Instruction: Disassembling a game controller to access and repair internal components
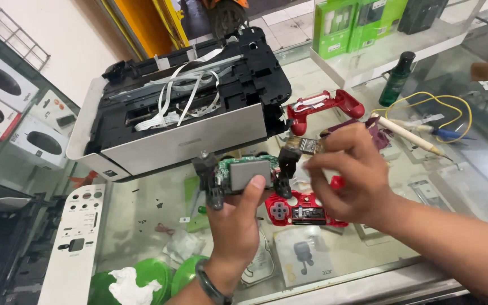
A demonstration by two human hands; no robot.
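The left hand (235, 217) holds up a game controller's inner assembly (247, 174), a green circuit board with a grey battery pack on it and black trigger parts at both ends. Its fingers are wrapped around the underside, and the thumb (255, 183) presses on the grey pack. The assembly sits above the glass tabletop (142, 220), just in front of an opened printer (182, 107) with loose white ribbon cables.

The right hand (348, 175) is just right of the assembly. Its fingers are pinched shut on a small brush (306, 146) with a metal ferrule, and the bristles point at the assembly's right end. A bit of red shows under the fingers; I cannot tell what it is.

Below the hands, a red controller front shell (297, 210) lies on the tabletop. A second red shell half (326, 106) lies farther back, beside the printer. A dark green bottle (396, 79) stands behind it, near a yellow wire (441, 101) and a cream-handled tool (408, 134). A white panel with round holes (77, 237) lies at the left, and green bowls with crumpled tissue (136, 282) sit near the lower edge. Green boxes (348, 25) stand on the far shelf.
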